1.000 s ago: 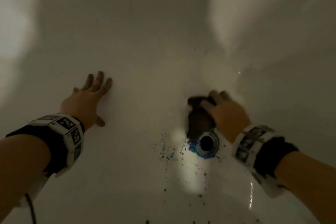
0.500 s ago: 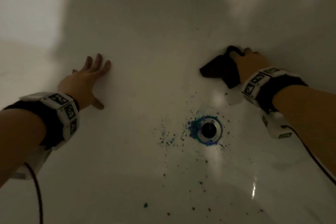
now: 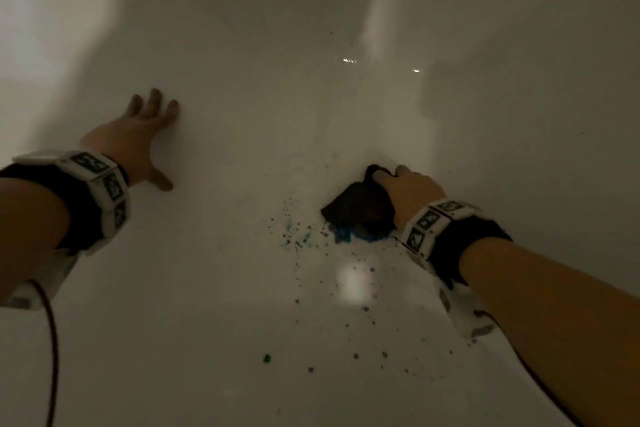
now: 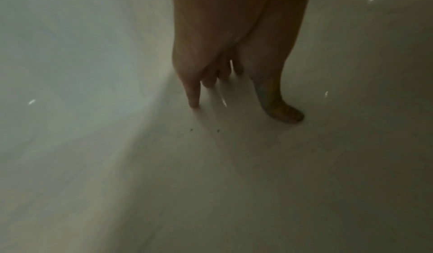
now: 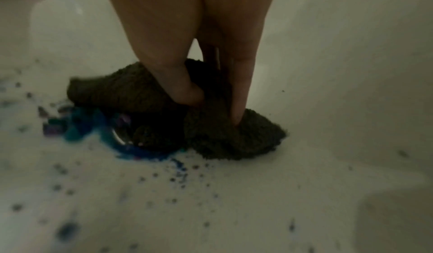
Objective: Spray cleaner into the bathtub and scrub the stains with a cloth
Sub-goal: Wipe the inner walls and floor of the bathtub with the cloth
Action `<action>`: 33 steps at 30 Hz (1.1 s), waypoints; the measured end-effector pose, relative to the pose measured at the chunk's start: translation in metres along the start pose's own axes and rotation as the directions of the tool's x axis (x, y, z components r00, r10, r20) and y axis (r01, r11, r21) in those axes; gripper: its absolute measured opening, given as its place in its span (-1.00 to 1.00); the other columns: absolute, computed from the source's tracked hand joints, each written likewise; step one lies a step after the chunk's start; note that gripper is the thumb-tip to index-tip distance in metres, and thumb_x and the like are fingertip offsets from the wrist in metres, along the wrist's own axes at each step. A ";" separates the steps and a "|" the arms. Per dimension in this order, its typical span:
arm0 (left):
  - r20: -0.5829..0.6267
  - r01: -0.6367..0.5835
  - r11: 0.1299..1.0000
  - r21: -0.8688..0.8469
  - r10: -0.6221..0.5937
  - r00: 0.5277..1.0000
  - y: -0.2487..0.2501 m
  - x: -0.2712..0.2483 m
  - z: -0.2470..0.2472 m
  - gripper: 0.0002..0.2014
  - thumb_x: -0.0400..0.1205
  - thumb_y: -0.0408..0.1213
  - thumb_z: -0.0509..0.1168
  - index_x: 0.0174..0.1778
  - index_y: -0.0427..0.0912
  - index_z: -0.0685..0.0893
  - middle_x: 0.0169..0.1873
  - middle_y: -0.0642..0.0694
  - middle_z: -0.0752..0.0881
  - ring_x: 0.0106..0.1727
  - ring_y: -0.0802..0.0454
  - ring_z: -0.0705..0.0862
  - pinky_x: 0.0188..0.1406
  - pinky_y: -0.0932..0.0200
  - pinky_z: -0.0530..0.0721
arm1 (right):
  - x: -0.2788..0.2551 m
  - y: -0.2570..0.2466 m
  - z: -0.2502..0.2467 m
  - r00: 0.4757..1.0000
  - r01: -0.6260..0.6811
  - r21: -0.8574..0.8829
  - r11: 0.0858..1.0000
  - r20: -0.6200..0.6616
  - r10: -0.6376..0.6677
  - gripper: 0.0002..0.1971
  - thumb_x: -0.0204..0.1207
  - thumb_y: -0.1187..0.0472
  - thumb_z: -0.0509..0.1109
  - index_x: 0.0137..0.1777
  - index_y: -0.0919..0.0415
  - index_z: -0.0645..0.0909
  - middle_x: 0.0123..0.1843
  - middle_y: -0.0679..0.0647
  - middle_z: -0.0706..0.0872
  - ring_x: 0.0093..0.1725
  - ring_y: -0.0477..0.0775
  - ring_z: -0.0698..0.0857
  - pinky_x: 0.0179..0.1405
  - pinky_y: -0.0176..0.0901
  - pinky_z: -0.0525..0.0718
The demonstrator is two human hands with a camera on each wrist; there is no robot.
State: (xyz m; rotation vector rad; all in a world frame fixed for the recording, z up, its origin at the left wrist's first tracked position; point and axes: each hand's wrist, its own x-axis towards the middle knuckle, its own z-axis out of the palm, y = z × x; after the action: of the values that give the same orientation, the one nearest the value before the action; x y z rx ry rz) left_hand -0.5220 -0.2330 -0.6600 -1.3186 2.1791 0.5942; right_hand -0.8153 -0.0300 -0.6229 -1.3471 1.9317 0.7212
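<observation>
Cloth [image 3: 360, 208] covers drain [image 5: 121, 136] amid paint specks [image 3: 298, 243].

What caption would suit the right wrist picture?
Right hand grips a dark cloth over the blue-stained drain of a white bathtub.

The white bathtub [image 3: 242, 288] floor carries a dark cloth [image 3: 360, 208] lying over what seems the drain, ringed by blue stains [image 3: 343, 234], with dark specks [image 3: 356, 355] scattered nearer.

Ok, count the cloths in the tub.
1. The cloth is under the right hand, over the drain; none other shows.
</observation>
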 end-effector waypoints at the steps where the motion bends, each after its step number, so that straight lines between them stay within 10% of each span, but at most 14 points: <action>1: 0.009 0.002 0.999 0.036 -0.003 1.000 0.006 -0.003 -0.003 0.25 0.24 -0.15 0.64 0.64 0.06 -0.16 0.64 0.01 -0.25 0.66 -0.07 -0.13 0.56 -0.19 0.19 | -0.007 0.001 0.000 0.999 -0.025 0.061 0.998 -0.031 0.027 -0.38 0.59 0.12 0.24 0.61 0.00 0.09 0.42 0.26 0.37 0.28 0.25 0.51 0.10 -0.11 0.51; 5: 0.164 -0.044 0.992 0.119 0.024 0.986 0.024 -0.040 0.018 0.29 0.26 0.05 0.58 0.62 0.02 -0.30 0.61 -0.12 -0.35 0.65 -0.20 -0.21 0.54 -0.19 0.18 | -0.060 -0.015 -0.009 0.987 0.126 0.258 0.958 -0.132 -0.094 -0.50 0.51 0.23 0.33 0.45 0.00 0.39 0.05 -0.02 0.55 0.04 0.10 0.60 -0.08 -0.27 0.45; 10: 0.192 -0.040 0.995 0.088 0.023 0.981 0.025 -0.069 0.049 0.30 0.29 -0.03 0.59 0.58 0.13 -0.39 0.56 -0.01 -0.48 0.62 -0.10 -0.36 0.57 -0.20 0.18 | -0.144 -0.072 0.008 0.845 0.410 0.336 0.848 0.210 -0.492 -0.59 0.55 0.15 0.27 0.39 -0.07 0.38 0.08 0.11 0.52 0.02 0.18 0.62 0.06 0.01 0.63; 17: 0.182 -0.018 0.999 0.048 0.009 0.983 0.028 -0.068 0.047 0.29 0.28 -0.13 0.61 0.61 0.13 -0.33 0.58 -0.01 -0.45 0.62 -0.10 -0.35 0.57 -0.25 0.13 | -0.136 -0.140 0.082 0.685 0.021 0.525 0.851 0.612 -0.395 -0.50 0.65 -0.19 0.00 0.40 0.14 0.31 -0.26 0.04 0.38 -0.25 0.04 0.39 -0.27 -0.22 0.34; 22: 0.180 -0.016 0.999 0.032 0.010 0.984 0.028 -0.069 0.048 0.29 0.27 -0.14 0.61 0.60 0.15 -0.31 0.58 0.02 -0.44 0.62 -0.08 -0.36 0.56 -0.27 0.09 | -0.099 -0.137 0.093 0.869 -0.092 0.566 0.819 0.447 -0.211 -0.38 0.66 -0.15 0.01 0.60 0.21 0.10 0.54 0.21 0.36 0.44 0.18 0.42 0.36 -0.17 0.35; 26: 0.175 -0.018 0.999 0.030 0.013 0.984 0.027 -0.069 0.046 0.29 0.26 -0.14 0.62 0.60 0.15 -0.31 0.58 0.02 -0.44 0.62 -0.08 -0.35 0.56 -0.27 0.07 | -0.072 -0.100 0.079 0.990 -0.024 0.448 0.894 0.135 -0.041 -0.54 0.67 0.12 0.13 0.55 0.17 0.21 0.45 0.26 0.39 0.30 0.26 0.53 0.19 -0.09 0.48; 33: 0.170 -0.013 1.000 0.023 0.009 0.985 0.028 -0.070 0.048 0.29 0.27 -0.16 0.61 0.60 0.15 -0.32 0.58 0.03 -0.45 0.62 -0.08 -0.37 0.58 -0.25 0.04 | -0.068 -0.071 0.055 0.998 -0.050 0.410 0.911 -0.007 0.058 -0.39 0.62 0.19 0.22 0.62 0.05 0.06 0.54 0.26 0.23 0.41 0.24 0.43 0.37 -0.12 0.38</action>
State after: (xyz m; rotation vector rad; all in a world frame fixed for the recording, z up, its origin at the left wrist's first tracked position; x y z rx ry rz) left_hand -0.5099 -0.1451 -0.6505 -1.1986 2.0506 0.6581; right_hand -0.7194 0.0286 -0.6088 -1.0448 2.0012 0.2997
